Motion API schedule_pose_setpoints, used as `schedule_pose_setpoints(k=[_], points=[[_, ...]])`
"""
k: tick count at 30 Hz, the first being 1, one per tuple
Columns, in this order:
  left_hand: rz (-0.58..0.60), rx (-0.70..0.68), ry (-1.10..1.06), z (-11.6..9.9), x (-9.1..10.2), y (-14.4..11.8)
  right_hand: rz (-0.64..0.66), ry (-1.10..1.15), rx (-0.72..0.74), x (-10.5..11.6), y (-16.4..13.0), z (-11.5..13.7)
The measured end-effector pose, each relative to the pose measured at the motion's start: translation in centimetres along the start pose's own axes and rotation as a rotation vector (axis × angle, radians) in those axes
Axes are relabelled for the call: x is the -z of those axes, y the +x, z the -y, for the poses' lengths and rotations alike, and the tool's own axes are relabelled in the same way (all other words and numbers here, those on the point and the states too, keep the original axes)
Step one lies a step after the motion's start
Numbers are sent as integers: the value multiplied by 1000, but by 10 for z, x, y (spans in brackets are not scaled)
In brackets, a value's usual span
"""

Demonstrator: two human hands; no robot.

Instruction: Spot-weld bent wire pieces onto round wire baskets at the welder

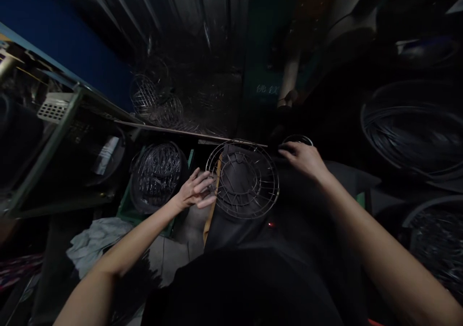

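A round wire guard (265,201), with concentric rings and short radial wires, lies in front of my body over dark cloth. At its left rim is my left hand (197,191), fingers stretched and apart; whether they touch the wire I cannot tell. My right hand (302,158) is off to the guard's right, with thumb and fingers drawn together at a small metal ring (304,138). The ring's lower part is hidden behind that hand.
On the left, a round bin (157,171) holds shiny wire pieces, beside a green metal frame (68,138). Wire baskets (144,94) are piled behind a thin ledge (188,132). Large tubs (408,138) of wire parts stand at right. A pale cloth (96,239) lies lower left.
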State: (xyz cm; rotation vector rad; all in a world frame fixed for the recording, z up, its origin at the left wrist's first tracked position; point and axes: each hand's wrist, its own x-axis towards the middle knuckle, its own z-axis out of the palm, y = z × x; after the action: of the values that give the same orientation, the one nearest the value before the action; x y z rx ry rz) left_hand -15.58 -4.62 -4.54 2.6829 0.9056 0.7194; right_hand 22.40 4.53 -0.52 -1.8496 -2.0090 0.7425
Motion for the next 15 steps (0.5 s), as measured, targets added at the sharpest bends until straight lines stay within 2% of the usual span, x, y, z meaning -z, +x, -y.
schedule_pose_setpoints(k=[2, 4, 8, 11, 13, 15], points=[[-62, 5, 20, -1, -1, -8, 50, 1, 5, -10, 11, 4], [-60, 45, 39, -2, 0, -11, 79, 10, -9, -17, 19, 8], [-63, 73, 65, -9, 9, -9, 58, 29, -35, -19, 28, 12], [-166, 65, 48, -24, 16, -1, 52, 43, -58, -18, 29, 10], [-250, 146, -14, -38, 19, 6, 56, 61, -67, -18, 28, 8], [-307, 290, -90, -52, 21, 13, 64, 97, -66, -18, 27, 7]])
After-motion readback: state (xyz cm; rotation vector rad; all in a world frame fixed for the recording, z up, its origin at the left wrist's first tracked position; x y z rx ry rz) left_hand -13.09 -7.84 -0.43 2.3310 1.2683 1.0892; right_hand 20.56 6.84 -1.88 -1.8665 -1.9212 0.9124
